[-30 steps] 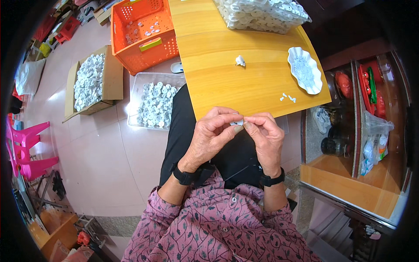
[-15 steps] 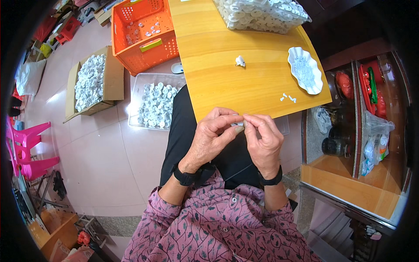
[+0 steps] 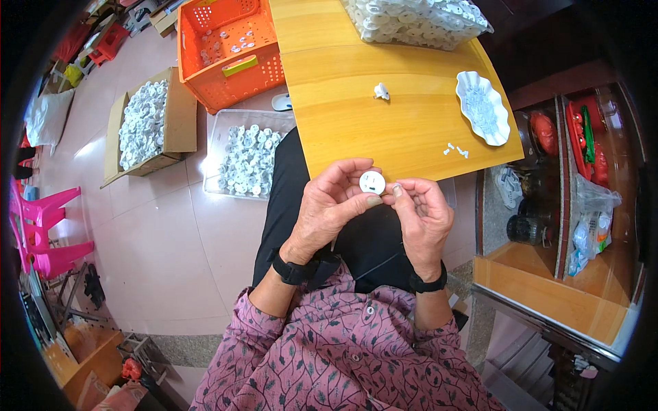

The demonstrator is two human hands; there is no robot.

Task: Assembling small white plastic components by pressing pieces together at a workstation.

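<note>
Above my lap, just off the table's near edge, my left hand [image 3: 327, 202] pinches a small round white plastic disc [image 3: 372, 181] between thumb and fingers. Its flat face shows, with a dark slot in it. Close beside the disc, my right hand [image 3: 423, 216] has its thumb and forefinger pressed together; anything between them is too small to make out. A small white plastic part [image 3: 382, 91] lies on the yellow wooden table [image 3: 336, 130]. A few tiny white pieces [image 3: 455, 150] lie near the table's right corner, by a scalloped white dish [image 3: 504, 130] of small clear pieces.
A clear bin [image 3: 428, 38] full of white parts stands at the table's far side. On the floor to the left are a clear tray [image 3: 214, 161] and a cardboard box [image 3: 179, 123] of white parts, an orange crate [image 3: 229, 79] and a pink stool [image 3: 51, 212].
The disc has turned to show its flat face and is now in plain view in my left hand. My right hand has shifted slightly right and down. The table appears slightly shifted right.
</note>
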